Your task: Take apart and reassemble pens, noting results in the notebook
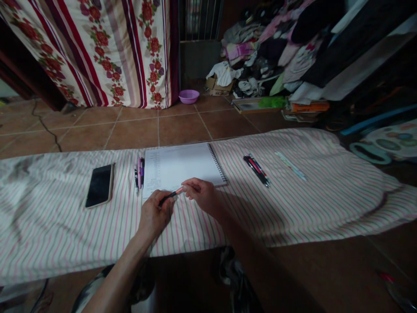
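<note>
Between my two hands is a slim black and pink pen (172,195), held over the near edge of a spiral notebook (182,163). My left hand (155,212) is closed around its black end. The fingers of my right hand (199,191) pinch the pinkish end. The notebook lies open at a mostly white page, with small writing down its left side and the coil on the right. Left of it, several pens (139,174) lie side by side. More dark pens (256,170) rest together to the right of the notebook.
A smartphone (99,185) lies on the striped cloth (124,234) at the left. A pale, light-blue pen-like stick (291,165) is at the right. Beyond the cloth are a tiled floor (137,128), a purple basin (189,96), a floral curtain (107,52) and heaped clothes (241,50).
</note>
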`<state>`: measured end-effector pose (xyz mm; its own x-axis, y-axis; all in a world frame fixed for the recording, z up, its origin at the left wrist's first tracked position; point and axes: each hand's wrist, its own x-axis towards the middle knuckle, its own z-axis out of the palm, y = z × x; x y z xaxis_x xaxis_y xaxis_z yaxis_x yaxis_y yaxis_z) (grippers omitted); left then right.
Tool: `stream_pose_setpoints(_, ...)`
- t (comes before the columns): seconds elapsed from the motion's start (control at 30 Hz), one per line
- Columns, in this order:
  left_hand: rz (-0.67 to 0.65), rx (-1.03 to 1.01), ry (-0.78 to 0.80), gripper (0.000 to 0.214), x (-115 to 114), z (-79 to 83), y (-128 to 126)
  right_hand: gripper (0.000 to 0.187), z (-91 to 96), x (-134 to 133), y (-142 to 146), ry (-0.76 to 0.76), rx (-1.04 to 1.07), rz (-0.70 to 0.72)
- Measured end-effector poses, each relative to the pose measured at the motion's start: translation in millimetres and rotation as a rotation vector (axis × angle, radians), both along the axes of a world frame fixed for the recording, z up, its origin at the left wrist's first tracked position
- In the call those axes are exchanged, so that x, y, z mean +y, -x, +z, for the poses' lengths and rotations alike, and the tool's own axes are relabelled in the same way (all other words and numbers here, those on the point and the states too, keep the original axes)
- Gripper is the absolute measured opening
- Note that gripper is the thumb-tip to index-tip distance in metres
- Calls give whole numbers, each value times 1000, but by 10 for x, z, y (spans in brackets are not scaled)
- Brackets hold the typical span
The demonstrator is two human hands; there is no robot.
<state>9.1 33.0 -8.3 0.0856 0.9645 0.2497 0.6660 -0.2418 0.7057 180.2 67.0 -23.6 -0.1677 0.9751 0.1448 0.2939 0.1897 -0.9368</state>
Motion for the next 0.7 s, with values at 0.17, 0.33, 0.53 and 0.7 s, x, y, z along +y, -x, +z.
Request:
stream_pose_setpoints(0.17, -3, 28, -18, 17, -8, -20, 13, 17, 21, -23, 11, -13, -21, -12)
stream_pose_setpoints(0.33, 5, 29, -39, 16, -28, -32, 20, 16, 47, -36, 16, 1, 7, -8)
stream_pose_setpoints(0.53, 5, 33, -22, 13, -42, -24, 24, 14, 78, -51, 23, -3, -17, -31)
stream_pose_setpoints(0.7, 25, 40, -3, 12, -51, -5, 25, 15, 81, -55, 46, 2, -25, -39)
